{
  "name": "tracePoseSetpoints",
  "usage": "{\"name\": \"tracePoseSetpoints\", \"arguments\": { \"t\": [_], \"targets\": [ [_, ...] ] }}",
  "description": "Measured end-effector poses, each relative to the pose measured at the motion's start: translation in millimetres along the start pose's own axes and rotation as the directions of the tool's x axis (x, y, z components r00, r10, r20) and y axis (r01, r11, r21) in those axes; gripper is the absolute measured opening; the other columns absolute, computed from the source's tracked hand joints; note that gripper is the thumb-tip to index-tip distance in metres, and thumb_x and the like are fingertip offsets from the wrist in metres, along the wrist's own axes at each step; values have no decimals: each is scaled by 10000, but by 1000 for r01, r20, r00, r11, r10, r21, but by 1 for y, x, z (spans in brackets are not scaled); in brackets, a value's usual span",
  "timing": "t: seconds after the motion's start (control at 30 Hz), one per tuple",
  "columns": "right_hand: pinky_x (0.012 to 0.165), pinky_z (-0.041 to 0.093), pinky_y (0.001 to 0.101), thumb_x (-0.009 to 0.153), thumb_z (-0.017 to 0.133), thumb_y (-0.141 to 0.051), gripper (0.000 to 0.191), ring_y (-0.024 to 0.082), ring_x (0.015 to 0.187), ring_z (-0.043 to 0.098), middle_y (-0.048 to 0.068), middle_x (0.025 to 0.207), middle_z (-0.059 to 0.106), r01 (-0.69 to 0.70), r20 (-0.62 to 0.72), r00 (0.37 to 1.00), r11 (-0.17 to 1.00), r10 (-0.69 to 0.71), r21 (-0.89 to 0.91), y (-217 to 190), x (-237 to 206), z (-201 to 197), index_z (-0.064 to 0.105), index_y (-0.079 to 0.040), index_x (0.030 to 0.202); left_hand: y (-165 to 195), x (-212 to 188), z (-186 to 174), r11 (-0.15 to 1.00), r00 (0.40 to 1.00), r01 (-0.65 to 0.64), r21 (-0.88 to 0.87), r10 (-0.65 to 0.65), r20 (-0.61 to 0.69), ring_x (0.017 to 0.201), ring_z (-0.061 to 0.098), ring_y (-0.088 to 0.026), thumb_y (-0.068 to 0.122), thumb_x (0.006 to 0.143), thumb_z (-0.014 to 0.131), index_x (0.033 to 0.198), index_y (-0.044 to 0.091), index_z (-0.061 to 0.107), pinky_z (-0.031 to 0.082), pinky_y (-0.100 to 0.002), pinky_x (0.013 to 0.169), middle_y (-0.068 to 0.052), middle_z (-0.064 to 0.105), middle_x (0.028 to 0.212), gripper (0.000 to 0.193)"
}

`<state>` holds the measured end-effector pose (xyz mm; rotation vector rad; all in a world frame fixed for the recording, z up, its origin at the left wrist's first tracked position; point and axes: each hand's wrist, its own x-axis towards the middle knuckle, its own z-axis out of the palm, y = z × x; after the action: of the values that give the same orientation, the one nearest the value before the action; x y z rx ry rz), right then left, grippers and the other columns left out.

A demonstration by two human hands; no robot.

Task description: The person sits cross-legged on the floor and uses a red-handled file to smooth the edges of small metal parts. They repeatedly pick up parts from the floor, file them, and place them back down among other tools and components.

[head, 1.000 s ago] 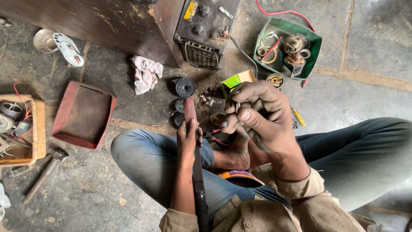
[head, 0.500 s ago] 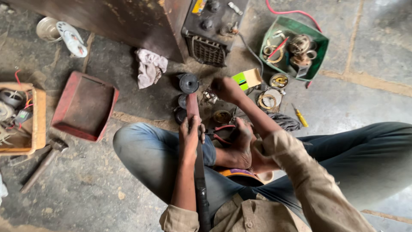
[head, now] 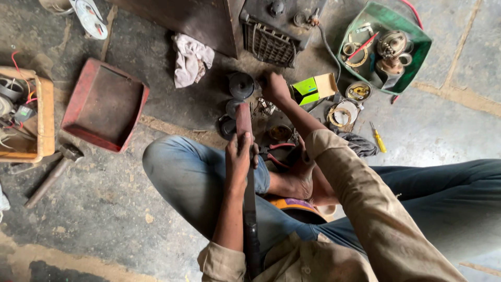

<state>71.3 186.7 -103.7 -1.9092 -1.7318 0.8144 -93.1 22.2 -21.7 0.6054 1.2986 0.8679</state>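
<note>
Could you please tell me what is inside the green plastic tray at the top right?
The green plastic tray holds round metal parts, brass-coloured rings and a red-handled tool. Whatever lies beneath them is covered.

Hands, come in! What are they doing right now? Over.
Left hand gripping the long flat bar, upright over the lap. Right hand stretched out to the small parts on the floor. Black round caps close beside it.
</note>
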Motion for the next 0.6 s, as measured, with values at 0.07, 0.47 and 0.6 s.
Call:
{"name": "tracePoseSetpoints", "arguments": {
  "t": [0.07, 0.47, 0.6],
  "targets": [
    [782, 563, 523, 913, 700, -182, 176, 449, 914, 693, 213, 977, 727, 53, 30, 998, 994, -51, -91, 9, -3, 1, 706, -85, 1060, 0, -1, 2, 998, 999, 37, 43, -36, -12, 432, 498, -86, 342, 1038, 572, 927, 48, 579, 382, -252, 368, -21, 580, 642, 314],
    [758, 568, 533, 832, 745, -134, 376, 449, 990, 662, 262, 1238, 599, 73, 149, 988, 949, -28, -306, 35, 10, 38, 635, -55, 1183, 3, -3, 6, 997, 997, 72, 24, -72, -2, 446, 513, -69, 333, 1040, 570, 957, 60, 572, 381, -236, 371, -6, 582, 654, 285],
    [702, 564, 533, 827, 779, -182, 369, 456, 916, 668, 265, 1123, 635, 99, 182, 982, 950, -46, -298, 35, 13, 33, 634, -44, 1137, 5, -4, 7, 997, 997, 78, 15, -78, 8, 443, 507, -66, 338, 1036, 568, 956, 64, 574, 376, -235, 366, -5, 581, 650, 285]
  ]
}}
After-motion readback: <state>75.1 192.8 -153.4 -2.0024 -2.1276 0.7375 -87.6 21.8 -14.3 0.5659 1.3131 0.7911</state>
